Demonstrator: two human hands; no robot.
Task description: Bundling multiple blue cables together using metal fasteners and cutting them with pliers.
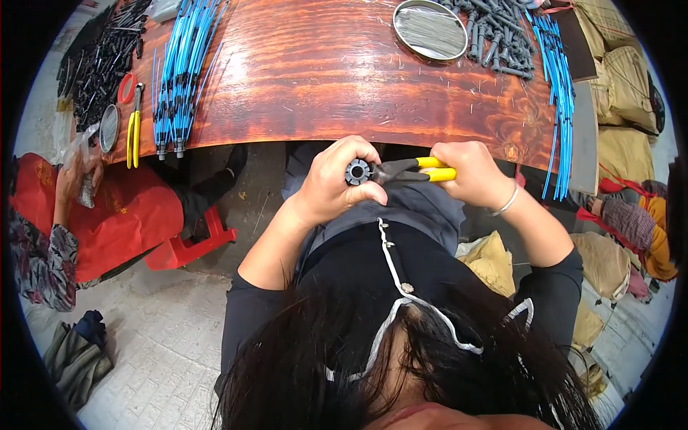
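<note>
Just off the table's near edge, my left hand (pixel 331 178) is closed around a dark grey round plastic fitting (pixel 357 172), its slotted ring end with a centre hole facing up. My right hand (pixel 469 170) grips pliers with yellow handles (pixel 438 173). The dark jaws of the pliers point left and meet the fitting's side near my left thumb. Whether the jaws pinch anything small cannot be made out.
On the glossy reddish wooden table (pixel 301 79) lie blue tubes (pixel 188 64), more blue tubes (pixel 557 93), grey fittings (pixel 498 39), black parts (pixel 100 64), other yellow-handled pliers (pixel 133 136) and a round dish (pixel 468 43) of thin pins. A red-aproned co-worker (pixel 107 208) sits left; sacks (pixel 631 86) stand right.
</note>
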